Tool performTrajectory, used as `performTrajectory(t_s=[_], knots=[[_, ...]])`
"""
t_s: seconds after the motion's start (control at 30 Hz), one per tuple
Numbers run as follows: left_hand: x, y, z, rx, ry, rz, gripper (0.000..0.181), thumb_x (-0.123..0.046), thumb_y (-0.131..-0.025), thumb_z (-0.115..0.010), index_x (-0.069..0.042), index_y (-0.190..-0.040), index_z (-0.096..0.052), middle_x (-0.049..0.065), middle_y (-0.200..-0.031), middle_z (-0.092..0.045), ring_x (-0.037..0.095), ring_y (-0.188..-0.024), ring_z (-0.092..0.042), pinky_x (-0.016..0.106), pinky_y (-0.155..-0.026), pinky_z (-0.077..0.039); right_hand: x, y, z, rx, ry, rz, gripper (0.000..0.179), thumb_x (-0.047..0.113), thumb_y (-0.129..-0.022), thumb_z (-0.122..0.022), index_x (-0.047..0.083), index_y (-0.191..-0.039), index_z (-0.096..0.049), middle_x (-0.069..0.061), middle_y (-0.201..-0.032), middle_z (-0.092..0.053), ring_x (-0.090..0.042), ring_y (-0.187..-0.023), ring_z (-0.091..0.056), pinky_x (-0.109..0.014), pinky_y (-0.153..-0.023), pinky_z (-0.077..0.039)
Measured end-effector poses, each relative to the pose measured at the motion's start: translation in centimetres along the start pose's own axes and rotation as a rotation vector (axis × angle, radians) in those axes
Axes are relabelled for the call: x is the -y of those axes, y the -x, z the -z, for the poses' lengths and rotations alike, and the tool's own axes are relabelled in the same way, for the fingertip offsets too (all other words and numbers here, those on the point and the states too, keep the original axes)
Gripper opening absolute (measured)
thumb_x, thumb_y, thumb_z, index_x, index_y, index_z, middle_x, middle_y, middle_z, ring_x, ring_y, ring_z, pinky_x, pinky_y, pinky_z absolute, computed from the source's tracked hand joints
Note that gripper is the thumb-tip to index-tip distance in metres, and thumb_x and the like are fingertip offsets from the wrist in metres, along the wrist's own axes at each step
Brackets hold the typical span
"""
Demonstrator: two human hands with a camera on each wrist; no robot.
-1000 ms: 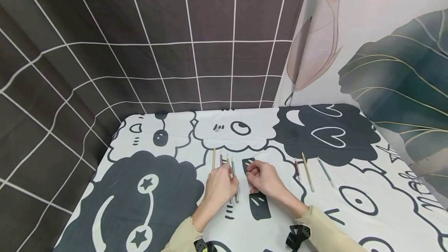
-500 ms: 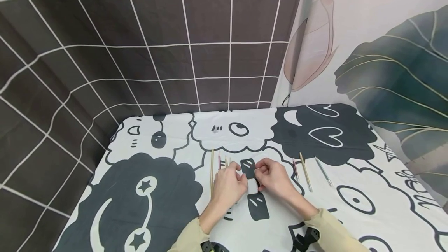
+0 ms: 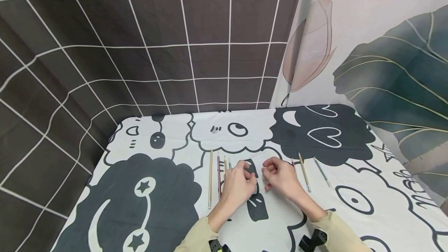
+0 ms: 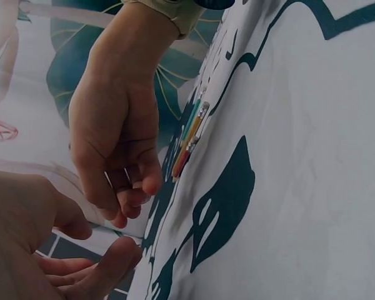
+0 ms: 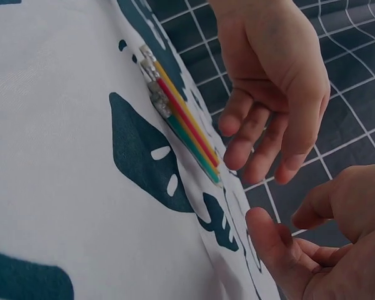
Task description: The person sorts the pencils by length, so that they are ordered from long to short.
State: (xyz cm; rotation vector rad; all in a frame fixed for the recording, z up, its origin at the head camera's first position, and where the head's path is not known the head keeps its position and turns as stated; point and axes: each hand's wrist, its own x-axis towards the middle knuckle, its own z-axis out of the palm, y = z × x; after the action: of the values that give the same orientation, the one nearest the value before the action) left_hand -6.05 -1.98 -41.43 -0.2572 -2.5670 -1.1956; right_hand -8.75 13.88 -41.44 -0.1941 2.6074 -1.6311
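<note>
My left hand (image 3: 239, 184) hovers just right of the left pencils, its fingers loosely bent and holding nothing. Across a small gap, my right hand (image 3: 281, 176) also has loosely bent fingers; the right wrist view shows its thumb and forefinger apart, nothing between them. Left of the left hand, a yellow pencil (image 3: 210, 180) and a red pencil (image 3: 219, 172) lie side by side on the cloth, with the tips of a green pencil (image 3: 229, 163) and another yellow one beyond the hand. Right of the right hand lie a second yellow pencil (image 3: 304, 172), a second green pencil (image 3: 322, 172) and a partly hidden red one.
A white cloth (image 3: 280, 228) with dark cartoon shapes covers the table. Behind it hangs a dark grid-patterned curtain (image 3: 210, 61), with a leaf-printed curtain (image 3: 357, 30) at the right. Black wrist devices sit at both cuffs.
Both hands have shifted to the right, away from the left pencils, uncovering more of the yellow and red ones. The right hand's fingertips have moved off the dark printed patch.
</note>
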Motion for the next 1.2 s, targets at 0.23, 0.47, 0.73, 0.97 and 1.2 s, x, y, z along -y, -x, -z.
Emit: performTrajectory(t_s=[0.23, 0.47, 0.73, 0.97, 1.2], knots=[[-0.7, -0.2, -1.0, -0.048, -0.010, -0.040, 0.021, -0.005, -0.077, -0.072, 0.002, -0.096, -0.067, -0.003, -0.065, -0.067, 0.012, -0.062, -0.064, 0.026, -0.059, -0.049, -0.4, 0.2, 1.0, -0.013, -0.011, -0.010, 0.013, -0.006, -0.088, -0.060, -0.009, -0.100, -0.061, -0.008, -0.075, -0.060, -0.023, -0.052, -0.065, -0.032, -0.050, -0.054], [-1.3, -0.3, -2.1, -0.059, 0.035, -0.049, 0.021, -0.004, -0.077, -0.071, 0.003, -0.097, -0.067, -0.003, -0.066, -0.067, 0.012, -0.063, -0.064, 0.026, -0.063, -0.050, -0.7, 0.6, 2.2, -0.049, 0.000, -0.011, 0.014, -0.007, -0.088, -0.059, -0.010, -0.101, -0.061, -0.010, -0.077, -0.060, -0.027, -0.057, -0.066, -0.032, -0.050, -0.055], [-1.8, -0.2, -2.8, -0.003, 0.041, -0.032, 0.021, -0.006, -0.079, -0.071, 0.002, -0.098, -0.067, -0.002, -0.067, -0.067, 0.016, -0.065, -0.064, 0.027, -0.064, -0.047, -1.1, 1.1, 3.5, -0.082, 0.046, -0.036, 0.017, -0.003, -0.089, -0.060, -0.010, -0.104, -0.062, -0.010, -0.078, -0.061, -0.024, -0.058, -0.066, -0.030, -0.050, -0.055], [-2.3, -0.4, -3.4, 0.036, 0.062, -0.014, 0.021, -0.007, -0.079, -0.071, 0.002, -0.098, -0.068, -0.001, -0.069, -0.067, 0.013, -0.065, -0.063, 0.025, -0.063, -0.047, -1.5, 1.4, 4.4, -0.101, 0.049, -0.030, 0.016, -0.003, -0.090, -0.060, -0.010, -0.104, -0.061, -0.010, -0.078, -0.062, -0.023, -0.056, -0.067, -0.031, -0.050, -0.055], [-2.6, -0.5, -4.1, 0.051, 0.078, -0.012, 0.020, -0.007, -0.079, -0.071, 0.002, -0.096, -0.068, 0.001, -0.071, -0.064, 0.014, -0.067, -0.060, 0.028, -0.066, -0.046, -1.8, 1.8, 5.3, -0.103, 0.052, -0.044, 0.017, -0.002, -0.091, -0.060, -0.010, -0.105, -0.060, -0.011, -0.079, -0.062, -0.023, -0.057, -0.066, -0.031, -0.052, -0.055]])
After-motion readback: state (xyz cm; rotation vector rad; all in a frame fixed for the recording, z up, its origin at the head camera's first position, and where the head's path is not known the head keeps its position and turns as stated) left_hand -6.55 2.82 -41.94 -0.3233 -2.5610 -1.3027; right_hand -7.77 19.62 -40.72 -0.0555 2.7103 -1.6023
